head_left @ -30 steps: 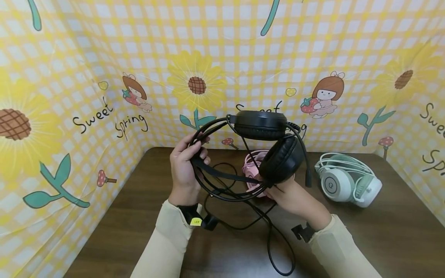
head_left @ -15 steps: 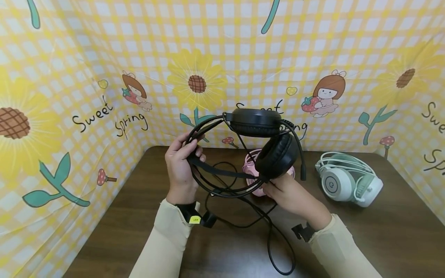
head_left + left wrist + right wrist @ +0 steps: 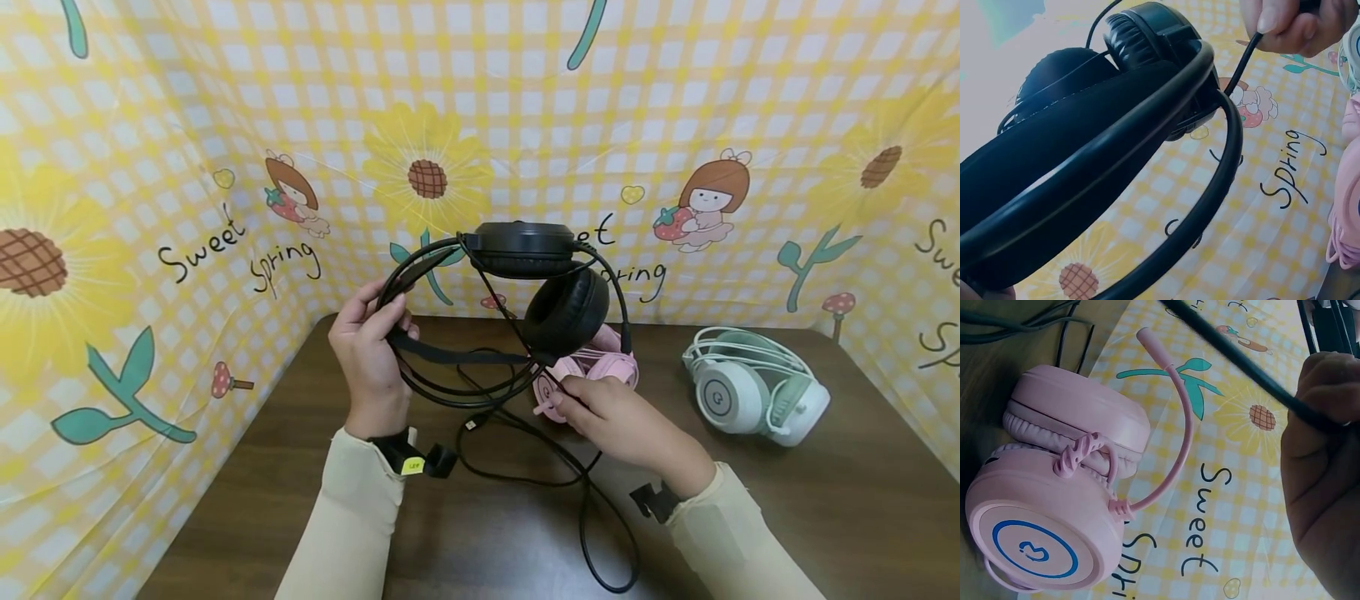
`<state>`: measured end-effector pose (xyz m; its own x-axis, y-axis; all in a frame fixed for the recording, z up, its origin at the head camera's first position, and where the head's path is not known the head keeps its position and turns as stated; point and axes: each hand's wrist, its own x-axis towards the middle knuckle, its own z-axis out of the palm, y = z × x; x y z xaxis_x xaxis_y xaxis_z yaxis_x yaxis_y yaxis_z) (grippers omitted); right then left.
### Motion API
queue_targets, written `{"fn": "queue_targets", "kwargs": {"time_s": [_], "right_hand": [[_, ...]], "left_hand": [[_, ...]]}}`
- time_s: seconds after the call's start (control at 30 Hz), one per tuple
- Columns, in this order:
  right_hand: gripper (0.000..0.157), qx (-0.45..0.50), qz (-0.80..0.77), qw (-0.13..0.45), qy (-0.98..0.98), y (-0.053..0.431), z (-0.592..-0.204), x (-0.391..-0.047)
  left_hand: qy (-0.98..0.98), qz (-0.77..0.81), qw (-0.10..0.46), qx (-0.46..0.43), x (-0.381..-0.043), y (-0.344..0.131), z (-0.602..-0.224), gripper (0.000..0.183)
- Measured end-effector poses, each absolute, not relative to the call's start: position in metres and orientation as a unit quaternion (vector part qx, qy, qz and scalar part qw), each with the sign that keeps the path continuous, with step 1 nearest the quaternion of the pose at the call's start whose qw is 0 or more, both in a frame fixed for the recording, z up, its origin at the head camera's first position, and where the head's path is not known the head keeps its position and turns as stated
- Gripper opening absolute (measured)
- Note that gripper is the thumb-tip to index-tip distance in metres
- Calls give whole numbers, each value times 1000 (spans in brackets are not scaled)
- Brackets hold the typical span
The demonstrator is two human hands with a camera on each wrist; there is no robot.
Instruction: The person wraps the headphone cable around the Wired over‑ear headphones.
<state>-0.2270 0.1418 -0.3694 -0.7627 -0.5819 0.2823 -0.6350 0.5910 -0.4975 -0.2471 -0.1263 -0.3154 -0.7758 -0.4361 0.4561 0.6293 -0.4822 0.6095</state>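
A black headset (image 3: pixel 566 312) with a boom microphone hangs above the table. My left hand (image 3: pixel 371 350) grips its headband, thumb in front, and the two ear cups point right. In the left wrist view the headband (image 3: pixel 1104 150) fills much of the picture. My right hand (image 3: pixel 622 421) pinches the headset's black cable (image 3: pixel 551 379) just below the lower ear cup. That same cable (image 3: pixel 1241 375) runs into the curled fingers in the right wrist view. Further down, the cable lies in loose loops on the table, its USB plug (image 3: pixel 471 425) showing.
Behind my right hand a pink headset (image 3: pixel 615 367) sits on the brown wooden table (image 3: pixel 285 500). A white and green headset (image 3: pixel 731 400) rests at the back right. A yellow checked cloth (image 3: pixel 525 125) hangs round the back and sides.
My left hand has moved left with the black headset. My right hand has come away from beneath the ear cup and now pinches the cable; more of the pink headset shows.
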Motion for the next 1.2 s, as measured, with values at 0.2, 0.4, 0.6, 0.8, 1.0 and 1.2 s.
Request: {"fn": "queue_targets", "kwargs": {"time_s": [0.2,0.4,0.6,0.8,1.0,1.2], "right_hand": [[30,349,290,51,-889,142,-366,-224],[31,349,289,44,-891,144,-360,-219],[29,350,301,50,-886,148,-357,-218],[28,344,357,32,-868,150,-353,-215],[21,351,394,16,-850,149,-347,-210],[12,366,461,1,-808,152,-339,-202]], "left_hand": [[-450,-815,352,-97,-250,-133,-317,13],[-523,-762,374,-80,-253,-142,-320,15],[-564,-739,357,-95,-256,-144,-320,17],[-580,-725,355,-110,-254,-144,-320,19],[-611,-693,364,-122,-252,-143,-319,20],[-634,-663,362,-164,-251,-141,-320,21]]}}
